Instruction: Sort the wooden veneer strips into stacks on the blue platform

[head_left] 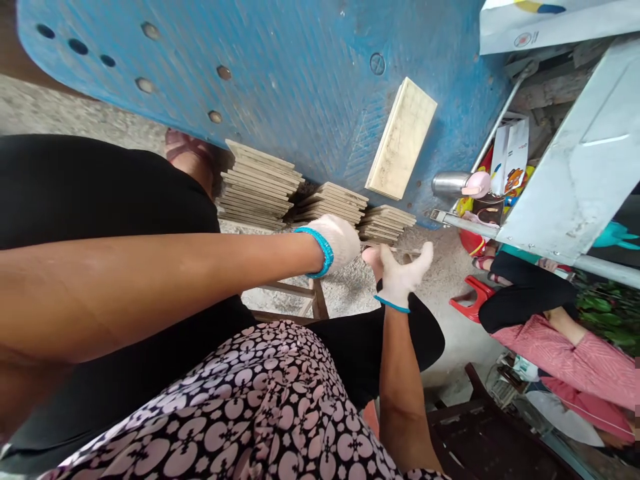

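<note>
My left hand (337,243), in a white glove with a blue cuff, reaches out over the low stacks of thin beige tiles (257,193). Its fingers are curled away and hidden from me. My right hand (403,277), also in a white glove, is raised beside it with fingers spread and nothing in it. Two smaller tile stacks (330,203) (387,223) lie just beyond both hands. A single pale tile (401,139) rests flat on the blue surface (300,80) above the stacks.
The blue surface has holes and bolts along its left edge. A grey metal panel (575,180) slants at the right, with a steel flask (447,183) and small packets under it. Another person in pink (575,360) sits at the right near a red stool (470,300).
</note>
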Tool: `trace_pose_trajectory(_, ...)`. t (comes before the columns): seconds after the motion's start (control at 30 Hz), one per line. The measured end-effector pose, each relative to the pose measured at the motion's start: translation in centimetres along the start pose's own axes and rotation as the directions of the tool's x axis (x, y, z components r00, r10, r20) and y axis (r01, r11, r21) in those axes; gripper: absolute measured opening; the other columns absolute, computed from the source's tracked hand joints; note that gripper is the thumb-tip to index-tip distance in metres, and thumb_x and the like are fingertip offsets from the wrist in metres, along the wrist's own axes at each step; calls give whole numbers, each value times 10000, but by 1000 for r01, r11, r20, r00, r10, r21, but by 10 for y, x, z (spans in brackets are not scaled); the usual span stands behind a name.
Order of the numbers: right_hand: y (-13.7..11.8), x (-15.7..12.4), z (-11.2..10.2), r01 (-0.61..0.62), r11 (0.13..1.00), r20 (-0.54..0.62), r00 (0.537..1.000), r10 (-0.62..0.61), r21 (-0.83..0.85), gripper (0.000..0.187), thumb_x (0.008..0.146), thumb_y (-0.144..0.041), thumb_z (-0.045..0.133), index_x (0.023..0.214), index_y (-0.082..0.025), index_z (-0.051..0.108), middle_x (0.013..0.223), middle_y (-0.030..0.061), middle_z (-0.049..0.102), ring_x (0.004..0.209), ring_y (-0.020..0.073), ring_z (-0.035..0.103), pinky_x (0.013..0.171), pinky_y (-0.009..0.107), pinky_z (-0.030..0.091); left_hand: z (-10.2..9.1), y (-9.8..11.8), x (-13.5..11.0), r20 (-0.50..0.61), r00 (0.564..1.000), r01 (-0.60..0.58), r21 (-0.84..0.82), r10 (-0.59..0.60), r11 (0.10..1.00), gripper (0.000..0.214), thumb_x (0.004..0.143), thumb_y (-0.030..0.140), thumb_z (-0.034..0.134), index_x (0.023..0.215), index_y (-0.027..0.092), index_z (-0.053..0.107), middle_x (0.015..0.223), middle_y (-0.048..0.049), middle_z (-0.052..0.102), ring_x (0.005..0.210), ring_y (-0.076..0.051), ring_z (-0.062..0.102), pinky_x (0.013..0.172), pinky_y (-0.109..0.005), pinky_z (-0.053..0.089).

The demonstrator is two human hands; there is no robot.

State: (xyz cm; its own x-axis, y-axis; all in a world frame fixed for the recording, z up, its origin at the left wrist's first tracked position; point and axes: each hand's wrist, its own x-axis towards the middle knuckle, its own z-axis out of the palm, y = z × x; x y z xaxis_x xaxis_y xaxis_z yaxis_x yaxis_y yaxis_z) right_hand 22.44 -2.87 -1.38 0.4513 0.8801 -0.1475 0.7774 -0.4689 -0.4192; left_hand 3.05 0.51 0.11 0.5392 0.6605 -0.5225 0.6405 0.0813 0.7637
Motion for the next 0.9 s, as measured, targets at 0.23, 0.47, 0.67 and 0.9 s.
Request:
trace_pose_trajectory(0.23, -43, -4, -64, 258, 953, -71, 966, -250, 157, 1098, 630, -516, 820, 1500, -174, 244, 1482, 192, 347, 1376, 312, 431, 1105, 527, 449, -6, 17, 12, 107, 984, -162, 203, 143, 966, 342, 943, 261, 512, 1221, 118, 650, 1027, -171, 697, 901, -319, 667, 719, -362, 483)
trace_pose_trajectory(0.47, -58, 22, -70, 326, 936, -89, 944, -316, 131, 1087, 634, -511, 825, 1509, -198, 263, 1465, 175, 379, 1310, 319, 500, 1050, 551, 496, -6, 18, 25, -57, 974, -221, -11, 220, 975, 315, 991, 281, 443, 1162, 184, 689, 1119, -72, 701, 965, -216, 648, 749, -276, 437)
trace_pose_trajectory(0.67, -70, 58, -48, 369, 890, -86, 929, -359, 270, 991, 732, -527, 736, 1511, -159, 246, 1494, 180, 394, 1397, 274, 436, 1154, 516, 389, -9, 11, 34, -185, 976, -151, -196, 114, 969, 292, 974, 290, 426, 961, 159, 687, 934, -63, 694, 802, -175, 625, 696, -267, 431)
trace_pose_trajectory(0.9, -60, 69, -1, -59, 839, 248, 965, -92, 542, 886, 721, -527, 744, 1421, -113, 391, 1392, 208, 536, 1272, 269, 567, 1072, 460, 480, -28, -4, 34, -207, 947, 103, -524, -244, 845, 213, 915, 310, 456, 817, 161, 573, 742, -14, 625, 610, -122, 539, 559, -249, 376)
